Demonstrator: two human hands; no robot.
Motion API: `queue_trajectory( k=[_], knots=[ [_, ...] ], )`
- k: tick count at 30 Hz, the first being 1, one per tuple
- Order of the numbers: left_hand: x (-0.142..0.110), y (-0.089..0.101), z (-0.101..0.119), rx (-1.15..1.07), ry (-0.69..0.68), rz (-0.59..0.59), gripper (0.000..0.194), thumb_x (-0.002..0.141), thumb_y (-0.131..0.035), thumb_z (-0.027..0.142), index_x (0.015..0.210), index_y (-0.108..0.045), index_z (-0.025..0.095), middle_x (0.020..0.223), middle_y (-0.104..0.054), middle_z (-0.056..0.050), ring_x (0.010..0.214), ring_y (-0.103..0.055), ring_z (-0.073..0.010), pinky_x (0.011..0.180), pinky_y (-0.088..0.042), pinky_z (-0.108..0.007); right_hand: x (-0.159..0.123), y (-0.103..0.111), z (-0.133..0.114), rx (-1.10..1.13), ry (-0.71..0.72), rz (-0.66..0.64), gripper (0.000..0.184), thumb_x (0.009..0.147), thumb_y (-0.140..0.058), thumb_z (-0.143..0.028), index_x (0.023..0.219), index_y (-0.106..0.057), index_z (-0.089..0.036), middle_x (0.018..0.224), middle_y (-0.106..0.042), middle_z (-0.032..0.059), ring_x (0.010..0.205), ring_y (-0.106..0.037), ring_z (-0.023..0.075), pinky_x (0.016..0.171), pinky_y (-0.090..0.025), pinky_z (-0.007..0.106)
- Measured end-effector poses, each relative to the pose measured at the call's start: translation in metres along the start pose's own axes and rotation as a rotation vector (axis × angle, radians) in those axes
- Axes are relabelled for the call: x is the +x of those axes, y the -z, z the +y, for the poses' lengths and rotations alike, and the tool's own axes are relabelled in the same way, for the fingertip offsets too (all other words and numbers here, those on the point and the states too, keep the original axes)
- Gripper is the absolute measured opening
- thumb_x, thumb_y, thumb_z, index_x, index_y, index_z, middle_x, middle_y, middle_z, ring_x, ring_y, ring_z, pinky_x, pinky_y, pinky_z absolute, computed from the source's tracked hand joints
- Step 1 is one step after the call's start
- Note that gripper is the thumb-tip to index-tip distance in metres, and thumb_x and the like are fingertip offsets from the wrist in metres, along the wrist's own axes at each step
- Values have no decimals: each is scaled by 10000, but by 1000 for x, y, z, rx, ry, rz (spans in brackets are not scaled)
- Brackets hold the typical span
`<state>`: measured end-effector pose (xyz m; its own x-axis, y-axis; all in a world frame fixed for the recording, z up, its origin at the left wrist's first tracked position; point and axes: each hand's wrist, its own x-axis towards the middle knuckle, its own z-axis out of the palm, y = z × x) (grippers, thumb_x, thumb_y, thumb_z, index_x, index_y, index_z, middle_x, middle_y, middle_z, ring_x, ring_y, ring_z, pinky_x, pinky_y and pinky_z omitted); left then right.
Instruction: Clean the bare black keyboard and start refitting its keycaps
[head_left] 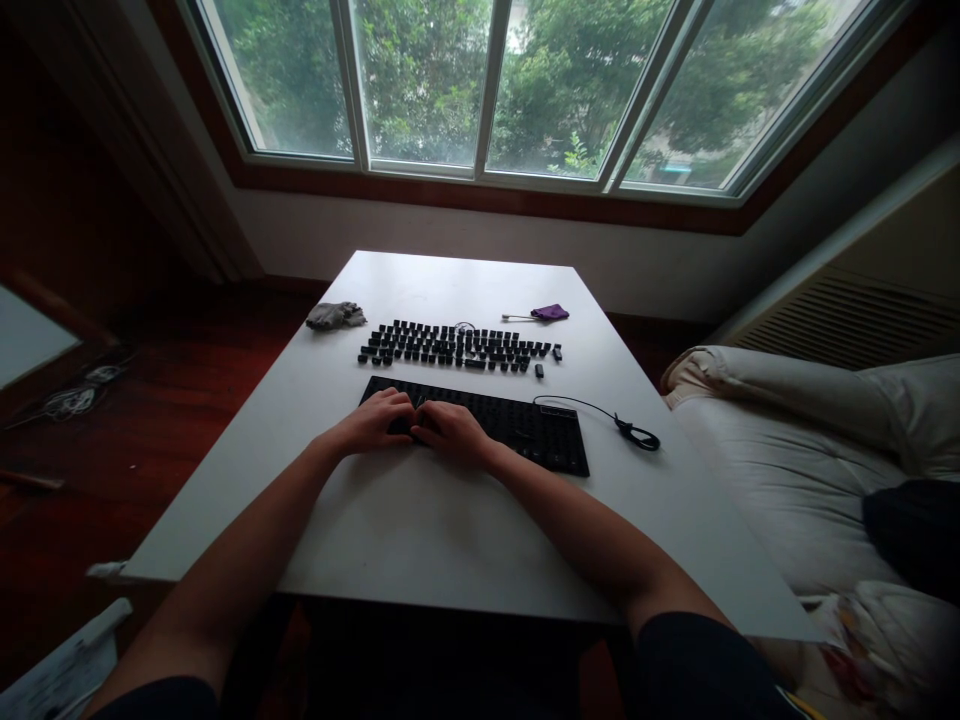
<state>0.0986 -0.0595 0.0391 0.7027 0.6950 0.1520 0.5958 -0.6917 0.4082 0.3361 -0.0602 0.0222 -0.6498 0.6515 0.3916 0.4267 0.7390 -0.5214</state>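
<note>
A black keyboard (517,425) lies slightly slanted on the white table, its keycaps off over at least part of its surface. My left hand (379,418) rests on its left part, fingers lying over the board and thumb held apart. Right beside it, my right hand (451,430) is closed above the board, fingertips pointing left. Whatever it pinches is too small and hidden to name. Just beyond the keyboard, loose black keycaps (427,345) stand in rows on the table.
The white table (360,540) stands before a window. A grey cloth or glove (335,316) lies at the back left. At the back right is a purple cloth-like item (550,313) with a thin stick. The keyboard's coiled cable (637,434) lies right, near a pale sofa (780,450).
</note>
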Motion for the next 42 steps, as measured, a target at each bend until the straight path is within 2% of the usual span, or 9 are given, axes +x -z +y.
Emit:
queue_trajectory(
  k=[10,15,23,27,32,37,42],
  knots=[
    [1,2,4,29,14,-30,234,920,-638,433,1026,-628,225,1089,-614,-69,1024,-497,-254,912,-418,-401,-3,3,0,111,-80,0,186,968,-613,-378,1040,-617,-206,862,-692,18,739,-625,159,716,-442,261],
    [-1,5,9,-6,40,-51,228,972,-558,416,1074,-605,218,1077,-614,-73,1011,-504,-251,893,-425,-393,-4,3,-3,230,-148,118,231,997,-543,-420,1053,-582,-199,823,-664,7,683,-596,145,689,-446,260],
    [-3,3,9,-75,89,-7,221,943,-607,416,1050,-614,222,1054,-642,-58,1004,-551,-245,877,-438,-376,-1,5,-7,329,-165,139,188,969,-544,-392,995,-561,-206,892,-656,18,743,-613,141,706,-482,256],
    [-1,0,10,-58,97,-21,221,957,-588,419,1059,-624,226,1035,-660,-55,973,-575,-245,876,-432,-379,1,9,-5,292,-169,100,161,935,-582,-362,965,-568,-205,790,-629,-10,659,-569,128,664,-454,249],
    [2,1,10,-43,58,-54,269,983,-540,457,1085,-649,234,1068,-679,-63,981,-597,-247,895,-432,-385,2,11,-5,306,-247,198,143,952,-540,-348,963,-567,-207,771,-664,-5,655,-584,140,681,-455,257],
    [2,4,12,-84,109,-33,286,1004,-491,459,1108,-637,237,1072,-697,-59,958,-619,-245,884,-456,-384,2,11,-5,387,-263,239,167,962,-523,-377,969,-546,-212,747,-673,-7,621,-592,143,645,-453,255],
    [0,1,9,-111,117,33,314,985,-516,480,1118,-647,227,1091,-702,-81,1004,-639,-261,882,-491,-384,0,16,-7,301,-227,280,166,950,-540,-373,946,-558,-208,721,-628,-14,606,-568,133,631,-431,251]
  ],
)
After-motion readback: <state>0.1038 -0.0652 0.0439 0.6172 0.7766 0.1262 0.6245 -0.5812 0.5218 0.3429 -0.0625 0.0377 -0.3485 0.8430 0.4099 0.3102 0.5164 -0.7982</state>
